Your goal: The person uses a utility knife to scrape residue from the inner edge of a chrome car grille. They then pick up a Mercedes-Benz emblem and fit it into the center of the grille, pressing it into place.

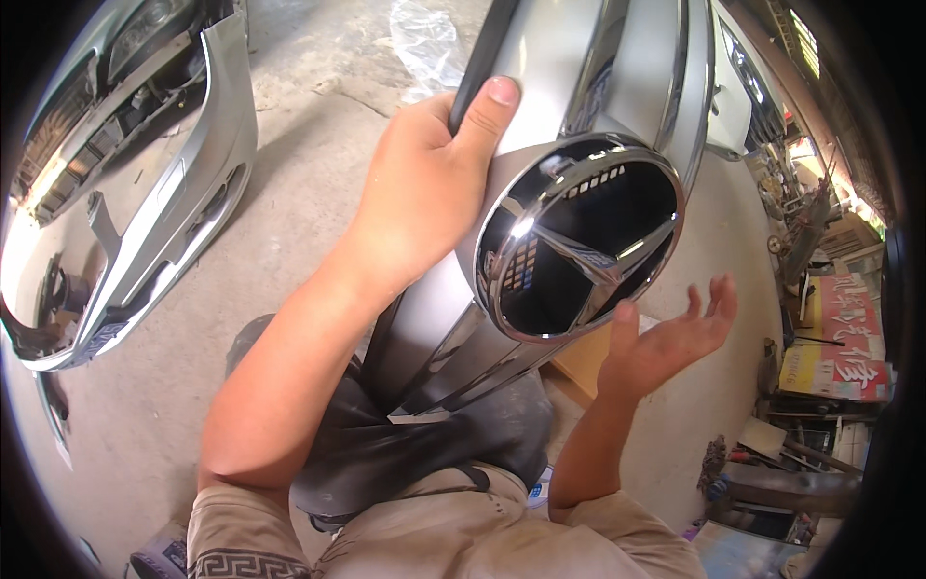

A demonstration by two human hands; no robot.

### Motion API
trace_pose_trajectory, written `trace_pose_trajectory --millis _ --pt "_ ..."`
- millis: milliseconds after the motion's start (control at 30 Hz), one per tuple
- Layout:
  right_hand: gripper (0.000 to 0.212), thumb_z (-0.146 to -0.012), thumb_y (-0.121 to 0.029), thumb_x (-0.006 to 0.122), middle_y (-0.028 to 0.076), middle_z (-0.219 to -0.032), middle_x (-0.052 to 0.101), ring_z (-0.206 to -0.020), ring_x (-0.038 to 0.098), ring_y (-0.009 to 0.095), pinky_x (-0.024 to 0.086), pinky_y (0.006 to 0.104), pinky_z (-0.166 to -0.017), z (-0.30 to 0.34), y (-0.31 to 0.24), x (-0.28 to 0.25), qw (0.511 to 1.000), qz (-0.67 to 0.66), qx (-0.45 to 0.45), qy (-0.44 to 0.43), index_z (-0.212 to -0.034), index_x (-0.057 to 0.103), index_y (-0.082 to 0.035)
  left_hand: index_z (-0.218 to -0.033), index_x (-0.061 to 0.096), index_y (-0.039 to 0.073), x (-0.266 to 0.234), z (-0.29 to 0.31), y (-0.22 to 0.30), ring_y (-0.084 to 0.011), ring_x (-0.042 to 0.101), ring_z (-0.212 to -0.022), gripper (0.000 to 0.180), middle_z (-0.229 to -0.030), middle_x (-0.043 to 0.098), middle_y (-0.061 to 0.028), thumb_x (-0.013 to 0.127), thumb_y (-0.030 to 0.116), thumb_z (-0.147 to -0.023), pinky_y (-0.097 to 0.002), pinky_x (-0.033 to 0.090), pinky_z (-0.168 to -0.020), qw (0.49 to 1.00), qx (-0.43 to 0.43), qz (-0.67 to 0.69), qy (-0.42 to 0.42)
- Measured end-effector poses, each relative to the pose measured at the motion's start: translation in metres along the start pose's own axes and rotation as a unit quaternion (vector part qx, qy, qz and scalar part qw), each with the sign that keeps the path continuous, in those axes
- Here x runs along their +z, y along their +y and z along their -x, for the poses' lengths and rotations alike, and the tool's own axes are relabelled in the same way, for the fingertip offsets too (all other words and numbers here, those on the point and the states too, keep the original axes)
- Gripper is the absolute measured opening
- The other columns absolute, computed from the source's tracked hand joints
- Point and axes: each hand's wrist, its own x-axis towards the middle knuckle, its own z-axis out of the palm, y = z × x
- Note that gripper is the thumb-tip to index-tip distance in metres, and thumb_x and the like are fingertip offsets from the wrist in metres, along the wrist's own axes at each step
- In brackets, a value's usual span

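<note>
A silver car grille (542,63) with chrome-edged slats leans across my lap and thighs. At its middle sits a large round emblem (632,207), glossy black inside a chrome ring. My left hand (424,188) grips the grille's left edge just above the emblem. Its thumb lies along the front face, while the fingers are hidden behind the edge. Beside the emblem's lower right rim, my right hand (666,343) is raised with its fingers spread and nothing in it. I cannot tell whether its thumb touches the rim.
A silver bumper (207,159) stands on the concrete floor at the left, near a car's front end. Clear plastic film (424,43) lies beyond the grille. Along the right are a red and yellow sign (839,333), assorted parts and part of a white car (731,106).
</note>
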Motion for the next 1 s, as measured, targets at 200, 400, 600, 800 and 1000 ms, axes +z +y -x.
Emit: trace_pose_trajectory --millis 200,400,600,800,1000 --pt "0.039 -0.069 -0.018 0.084 0.007 -0.112 0.067 -0.116 0.058 0.028 0.027 0.0508 -0.112 -0.046 -0.046 0.026 0.932 0.148 -0.114 -0.31 -0.105 0.07 -0.01 -0.098 0.068 -0.006 -0.002 -0.004 0.005 -0.0089 0.056 -0.07 0.058 -0.077 0.066 -0.0043 0.054 0.05 -0.102 -0.0257 0.048 -0.067 0.998 -0.017 0.05 0.018" --pt "0.033 -0.07 -0.014 0.084 0.007 -0.096 0.072 -0.101 0.066 0.025 0.031 0.0504 -0.11 -0.075 -0.053 0.006 0.964 0.055 -0.111 -0.235 -0.099 0.072 -0.004 -0.089 0.062 0.003 -0.018 -0.014 0.004 -0.011 0.055 -0.052 0.049 -0.066 0.06 -0.002 0.056 0.051 -0.1 -0.0263 0.046 -0.049 0.997 -0.036 0.046 0.041" --pt "0.032 -0.079 -0.007 0.08 0.01 -0.106 0.07 -0.096 0.064 0.024 0.045 0.0351 -0.096 -0.08 0.003 -0.078 0.983 0.124 0.077 -0.112 -0.106 0.069 0.004 -0.076 0.051 0.014 -0.04 -0.02 0.015 -0.0078 0.038 -0.047 0.049 -0.061 0.042 0.0022 0.053 0.057 -0.099 -0.0247 0.033 -0.042 0.989 -0.086 0.118 0.034" --pt "0.028 -0.085 -0.006 0.073 0.012 -0.099 0.066 -0.096 0.062 0.027 0.047 0.0347 -0.091 0.002 0.125 -0.112 0.883 0.303 0.264 -0.244 -0.111 0.067 0.002 -0.082 0.055 0.007 -0.064 -0.022 0.027 -0.0225 0.058 -0.061 0.059 -0.064 0.057 -0.0094 0.042 0.062 -0.101 -0.0274 0.043 -0.055 0.988 -0.024 0.151 -0.035" --pt "0.026 -0.082 -0.012 0.074 0.014 -0.097 0.065 -0.095 0.059 0.036 0.045 0.0445 -0.087 0.093 0.184 -0.127 0.833 0.345 0.274 -0.336 -0.105 0.068 0.0 -0.091 0.048 0.009 -0.068 -0.016 0.028 -0.0192 0.049 -0.05 0.04 -0.058 0.045 -0.0027 0.042 0.046 -0.105 -0.0281 0.04 -0.047 0.953 0.019 0.272 -0.134"
